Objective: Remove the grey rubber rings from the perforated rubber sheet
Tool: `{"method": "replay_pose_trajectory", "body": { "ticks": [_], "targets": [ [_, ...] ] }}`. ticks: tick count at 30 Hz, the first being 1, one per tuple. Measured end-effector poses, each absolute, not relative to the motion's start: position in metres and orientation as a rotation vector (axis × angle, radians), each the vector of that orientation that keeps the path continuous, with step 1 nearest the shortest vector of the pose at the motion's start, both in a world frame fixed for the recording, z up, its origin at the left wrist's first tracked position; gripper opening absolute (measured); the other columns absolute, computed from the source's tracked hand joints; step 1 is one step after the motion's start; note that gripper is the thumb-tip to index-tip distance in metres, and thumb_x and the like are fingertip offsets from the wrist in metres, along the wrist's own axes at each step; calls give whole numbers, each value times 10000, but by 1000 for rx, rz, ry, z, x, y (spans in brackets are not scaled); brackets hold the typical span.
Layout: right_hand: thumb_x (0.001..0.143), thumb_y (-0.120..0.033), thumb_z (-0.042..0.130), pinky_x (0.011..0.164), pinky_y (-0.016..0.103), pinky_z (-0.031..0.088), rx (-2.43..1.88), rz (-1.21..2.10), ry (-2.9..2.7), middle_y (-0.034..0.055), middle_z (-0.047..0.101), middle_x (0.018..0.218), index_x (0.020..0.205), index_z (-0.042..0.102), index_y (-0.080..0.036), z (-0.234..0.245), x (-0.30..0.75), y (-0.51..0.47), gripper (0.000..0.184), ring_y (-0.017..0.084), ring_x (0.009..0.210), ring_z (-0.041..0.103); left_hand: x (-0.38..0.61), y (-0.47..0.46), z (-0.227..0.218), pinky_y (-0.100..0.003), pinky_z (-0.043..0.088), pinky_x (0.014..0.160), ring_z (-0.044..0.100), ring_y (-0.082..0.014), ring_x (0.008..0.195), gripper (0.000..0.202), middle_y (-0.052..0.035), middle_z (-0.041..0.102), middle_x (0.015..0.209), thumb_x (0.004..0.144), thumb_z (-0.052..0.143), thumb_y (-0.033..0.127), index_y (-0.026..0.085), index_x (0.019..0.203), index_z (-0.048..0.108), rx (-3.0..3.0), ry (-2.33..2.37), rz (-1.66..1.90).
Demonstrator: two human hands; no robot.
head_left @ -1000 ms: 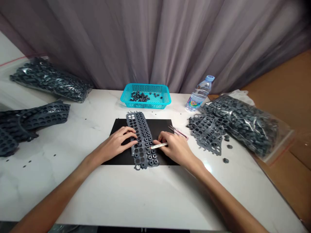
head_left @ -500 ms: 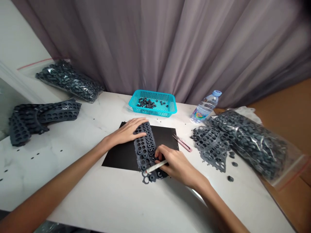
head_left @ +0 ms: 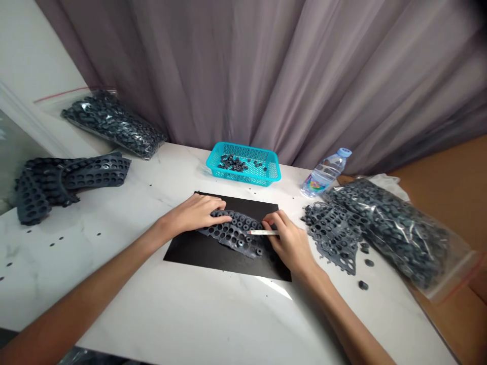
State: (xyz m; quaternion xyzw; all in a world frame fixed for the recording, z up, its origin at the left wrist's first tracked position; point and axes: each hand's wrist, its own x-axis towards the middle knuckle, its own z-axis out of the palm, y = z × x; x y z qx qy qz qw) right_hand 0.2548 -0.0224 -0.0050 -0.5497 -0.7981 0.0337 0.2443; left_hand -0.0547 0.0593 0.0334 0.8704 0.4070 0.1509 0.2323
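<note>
A dark grey perforated rubber sheet (head_left: 236,234) lies slantwise over a black mat (head_left: 190,251). Round plugs or rings sit in many of its holes. At the sheet's left end, my left hand (head_left: 200,213) grips it with thumb and fingers. My right hand (head_left: 291,241) is closed around a slim white pen-like stick (head_left: 264,232), whose reddish tip points left over the sheet. The right fingers are beside the sheet's right end; whether they touch it I cannot tell.
Behind the mat stands a turquoise basket (head_left: 245,180) with small dark pieces. A water bottle (head_left: 323,175), another perforated sheet (head_left: 335,238) and a bag of dark pieces (head_left: 403,238) are at right. A second full bag (head_left: 114,124) and folded sheets (head_left: 72,182) lie left.
The sheet has turned from pointing toward me to lying crosswise. My right hand has moved up and right with the stick. The pink-handled snips are now hidden.
</note>
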Motion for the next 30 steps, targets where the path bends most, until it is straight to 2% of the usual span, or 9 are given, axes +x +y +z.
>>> {"method": "replay_pose_trajectory", "body": {
  "ticks": [4, 8, 12, 15, 18, 21, 24, 27, 30],
  "targets": [
    [1138, -488, 551, 645, 308, 429, -1491, -7, -2117, 59, 719, 1035, 1076, 636, -237, -3, 246, -27, 272, 211, 789, 709, -61, 50, 44, -304, 419, 712, 617, -203, 741, 413, -7, 646, 793, 944, 726, 611, 230, 808, 644, 2001, 1118, 319],
    [1123, -524, 554, 597, 312, 367, -1566, -70, -2112, 61, 736, 1001, 1053, 636, -233, 1, 244, -30, 311, 206, 715, 684, -64, 50, 43, -264, 406, 572, 667, -159, 613, 452, -16, 722, 888, 929, 736, 656, 220, 960, 622, 1526, 991, 233],
    [1088, -521, 601, 596, 306, 297, -1832, -17, -2093, 58, 784, 958, 1043, 654, -240, 3, 264, -24, 289, 249, 767, 718, -71, 51, 31, -234, 435, 535, 747, -189, 705, 482, -102, 800, 1055, 910, 782, 643, 216, 1048, 603, 1237, 984, 296],
    [1061, -413, 630, 627, 299, 298, -2007, 130, -2032, 41, 807, 987, 1034, 677, -254, 11, 285, -19, 169, 256, 817, 736, -74, 55, 17, -203, 429, 498, 730, -174, 728, 467, -83, 787, 1028, 887, 807, 601, 213, 1072, 625, 1147, 1132, 482],
    [1038, -503, 665, 667, 295, 353, -1930, 448, -2130, 22, 791, 937, 987, 682, -261, 21, 292, -21, 248, 247, 830, 723, -71, 58, 4, -194, 446, 497, 671, -130, 671, 432, -47, 759, 1006, 901, 742, 597, 223, 1066, 603, 1127, 1269, 655],
    [1000, -578, 722, 696, 296, 389, -1789, 614, -2235, 22, 778, 967, 1014, 662, -258, 26, 289, -23, 326, 240, 859, 712, -67, 55, -2, -242, 492, 506, 669, -156, 629, 450, -55, 767, 1020, 911, 689, 639, 242, 1069, 547, 1158, 1322, 658],
    [1029, -392, 720, 672, 293, 367, -1842, 567, -2312, 38, 774, 1030, 1028, 634, -246, 26, 288, -21, 169, 235, 886, 711, -71, 52, 0, -289, 495, 504, 660, -199, 583, 450, -37, 757, 910, 908, 675, 644, 259, 1062, 498, 1257, 1355, 593],
    [1056, -171, 591, 629, 314, 309, -2084, 183, -2222, 80, 766, 1081, 1018, 603, -224, 26, 283, -26, 66, 247, 867, 708, -83, 57, 5, -282, 482, 559, 651, -209, 641, 358, -8, 709, 794, 839, 744, 516, 243, 969, 552, 1411, 1405, 545],
    [1082, -223, 568, 642, 335, 355, -1948, -60, -2184, 95, 735, 1064, 1032, 575, -221, 17, 248, -54, 51, 258, 849, 692, -97, 67, 9, -275, 474, 610, 645, -211, 706, 242, -7, 699, 769, 786, 747, 412, 232, 876, 613, 1530, 1458, 514]
  ]
}}
